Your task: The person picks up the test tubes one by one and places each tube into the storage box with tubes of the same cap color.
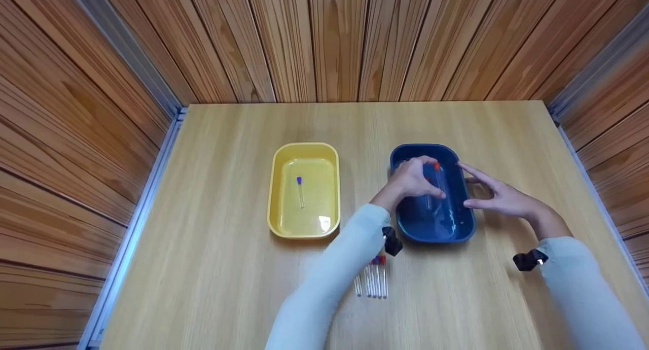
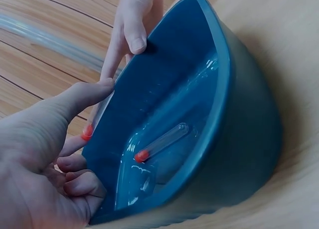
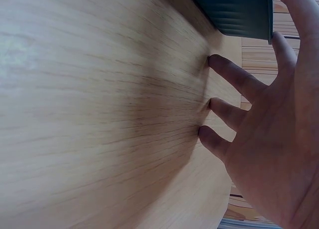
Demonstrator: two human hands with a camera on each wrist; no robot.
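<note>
My left hand (image 1: 413,178) reaches over the blue tray (image 1: 469,223) and pinches a small clear test tube with a red cap (image 1: 436,166) between thumb and fingers. In the left wrist view, that red cap (image 2: 87,131) shows by the fingers, with part of the tube behind the thumb. Another red-capped test tube (image 2: 169,140) lies on the tray's floor. My right hand (image 1: 499,195) is at the tray's right rim, fingers spread. In the right wrist view, several fingertips (image 3: 215,62) of it reach down to the table beside the tray.
A yellow tray (image 1: 272,208) stands to the left, holding one test tube with a blue-purple cap (image 1: 300,193). Several clear tubes (image 1: 376,281) with red and purple caps lie in a row nearer me, partly hidden by the left sleeve (image 1: 334,274). Wooden panels (image 1: 334,45) enclose the table.
</note>
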